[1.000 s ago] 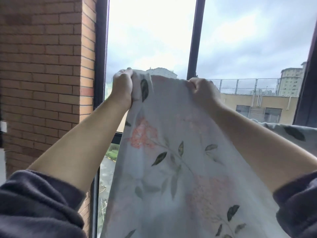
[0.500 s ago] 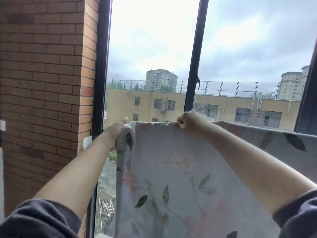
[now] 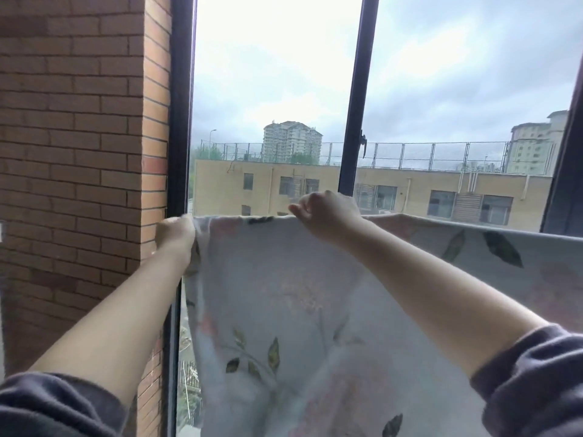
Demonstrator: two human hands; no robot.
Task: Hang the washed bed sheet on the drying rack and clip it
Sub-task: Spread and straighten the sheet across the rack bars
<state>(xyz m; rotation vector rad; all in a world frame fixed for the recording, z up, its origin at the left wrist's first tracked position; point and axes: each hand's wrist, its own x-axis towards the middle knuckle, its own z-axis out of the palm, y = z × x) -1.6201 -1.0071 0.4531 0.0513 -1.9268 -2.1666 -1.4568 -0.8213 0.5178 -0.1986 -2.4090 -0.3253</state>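
Observation:
A pale bed sheet (image 3: 293, 298) printed with pink flowers and dark leaves hangs in front of the window, its top edge running level from left to right. My left hand (image 3: 176, 234) grips the sheet's upper left corner. My right hand (image 3: 328, 216) pinches the top edge further right, fingers curled over it. Whatever bar carries the sheet is hidden under the cloth. No clips are in view.
A brick wall (image 3: 82, 152) stands close on the left. Dark window frame posts (image 3: 356, 99) rise behind the sheet, with a window handle (image 3: 363, 146) on the middle post. Buildings and a cloudy sky lie beyond the glass.
Both hands have come down with the sheet's top edge, from high against the sky to level with the building outside. The left hand has moved further left and the edge is stretched flatter.

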